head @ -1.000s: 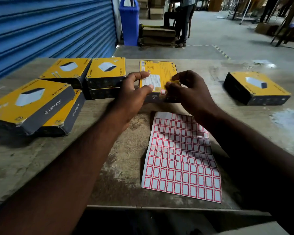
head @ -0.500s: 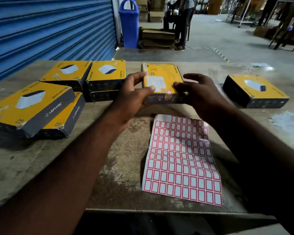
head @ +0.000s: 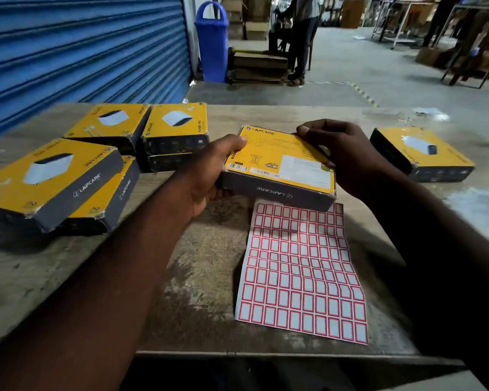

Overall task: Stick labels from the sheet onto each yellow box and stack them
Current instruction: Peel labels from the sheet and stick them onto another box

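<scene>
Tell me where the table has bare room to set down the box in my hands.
Bare table lies beyond the held box, between the two-high stack and the lone box at right. Another patch sits nearer, between the near-left boxes and the label sheet. The far left is crowded with boxes.

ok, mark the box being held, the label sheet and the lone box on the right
held box (head: pixel 277 156): head view, on its yellow top face
label sheet (head: pixel 299 275): head view, middle of the sticker grid
lone box (head: pixel 424 148): head view, on its yellow top face
</scene>
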Demonstrator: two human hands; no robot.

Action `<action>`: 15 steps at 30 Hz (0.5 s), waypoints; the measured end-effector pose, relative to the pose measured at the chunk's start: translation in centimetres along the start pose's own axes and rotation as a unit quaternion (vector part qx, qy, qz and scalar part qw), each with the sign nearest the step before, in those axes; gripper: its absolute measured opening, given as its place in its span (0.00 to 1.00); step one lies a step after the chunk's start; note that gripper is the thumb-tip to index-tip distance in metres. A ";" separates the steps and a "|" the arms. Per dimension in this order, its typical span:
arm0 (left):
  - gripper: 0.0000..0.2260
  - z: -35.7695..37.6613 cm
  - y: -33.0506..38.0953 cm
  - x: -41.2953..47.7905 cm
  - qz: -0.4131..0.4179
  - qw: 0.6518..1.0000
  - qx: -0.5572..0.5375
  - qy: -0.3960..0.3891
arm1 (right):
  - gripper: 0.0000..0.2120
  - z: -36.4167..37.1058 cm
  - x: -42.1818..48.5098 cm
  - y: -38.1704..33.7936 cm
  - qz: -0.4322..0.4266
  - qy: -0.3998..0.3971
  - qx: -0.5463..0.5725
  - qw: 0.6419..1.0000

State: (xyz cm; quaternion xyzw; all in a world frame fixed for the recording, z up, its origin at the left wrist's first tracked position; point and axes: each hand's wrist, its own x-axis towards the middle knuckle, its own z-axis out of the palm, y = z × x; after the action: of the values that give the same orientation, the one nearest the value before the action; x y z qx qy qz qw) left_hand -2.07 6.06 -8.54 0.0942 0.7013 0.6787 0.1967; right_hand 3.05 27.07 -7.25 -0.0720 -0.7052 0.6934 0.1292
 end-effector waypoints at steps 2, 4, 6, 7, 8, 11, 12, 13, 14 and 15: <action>0.10 0.0 0.0 0.1 -0.004 1.000 -0.002 0.013 | 0.02 -0.1 0.1 0.0 -0.024 0.012 -0.016 1.000; 0.08 0.0 -0.1 0.3 0.013 0.999 -0.013 0.047 | 0.02 -0.2 0.4 0.3 -0.089 0.041 -0.122 0.988; 0.06 0.0 -0.1 0.5 0.041 0.996 -0.025 0.074 | 0.05 -0.2 0.7 0.8 -0.168 0.059 -0.251 0.951; 0.06 0.1 -0.1 0.6 0.054 0.995 -0.028 0.082 | 0.08 -0.1 0.5 0.8 -0.193 0.060 -0.295 0.934; 0.05 0.1 -0.1 0.8 0.064 0.994 -0.032 0.088 | 0.10 0.0 0.3 0.7 -0.213 0.060 -0.322 0.920; 0.09 0.4 0.1 0.9 0.080 0.987 -0.055 0.127 | 0.17 0.7 -0.7 0.2 -0.270 0.039 -0.377 0.885; 0.15 0.5 0.0 0.9 0.077 0.985 -0.064 0.144 | 0.19 1.1 -0.9 0.1 -0.287 0.019 -0.396 0.872; 0.20 0.5 0.0 1.0 0.074 0.982 -0.076 0.154 | 0.21 1.6 -1.2 0.2 -0.301 -0.002 -0.419 0.856; 0.21 0.5 -0.2 1.1 0.076 0.981 -0.089 0.153 | 0.23 2.0 -1.4 0.4 -0.312 -0.021 -0.443 0.840; 0.20 0.5 -0.5 1.3 0.076 0.981 -0.104 0.145 | 0.26 2.4 -1.6 0.6 -0.318 -0.039 -0.465 0.825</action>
State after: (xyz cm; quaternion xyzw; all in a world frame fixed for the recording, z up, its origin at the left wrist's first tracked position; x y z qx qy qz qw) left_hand -2.95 6.96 -9.21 0.0268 0.6389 0.7672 0.0497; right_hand 3.81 24.35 -8.01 0.1319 -0.9323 0.2061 0.2665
